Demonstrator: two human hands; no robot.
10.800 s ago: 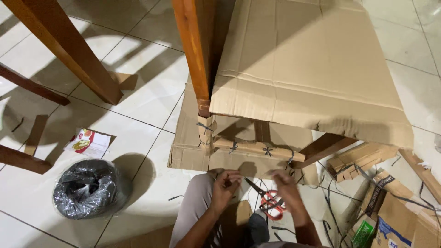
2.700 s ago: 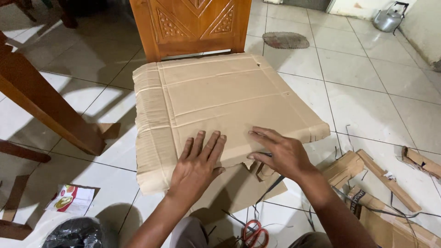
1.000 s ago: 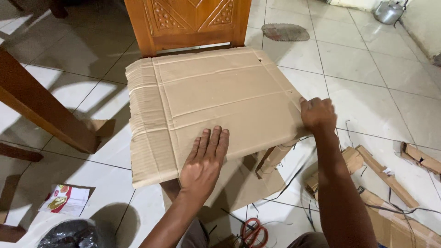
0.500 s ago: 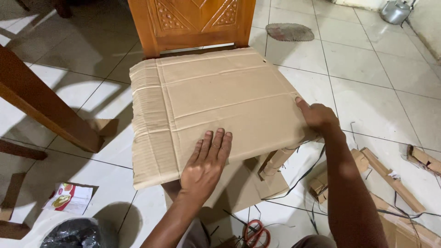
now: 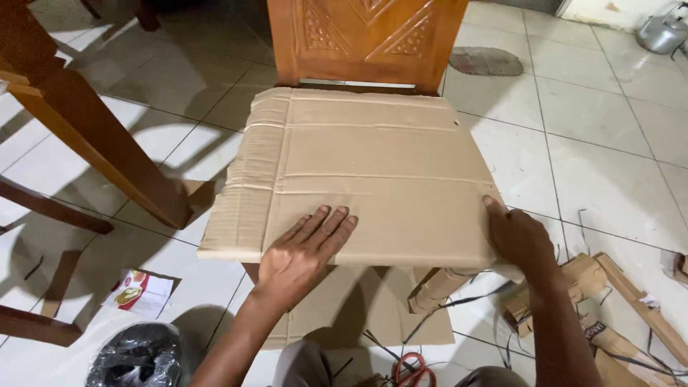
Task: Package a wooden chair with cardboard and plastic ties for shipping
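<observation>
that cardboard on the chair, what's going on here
A person is pressing a cardboard sheet down over the seat of a carved wooden chair. The left hand lies flat on the sheet near its front edge, and the right hand grips the front right corner. A front chair leg is wrapped in cardboard. Red-handled scissors, cardboard scraps and a roll of black strapping lie on the tiled floor.

Your right hand has slid from the far right edge of the cardboard sheet down to its near right corner. Your left hand edged slightly nearer the front edge. Cardboard now sits squarer on the chair.
</observation>
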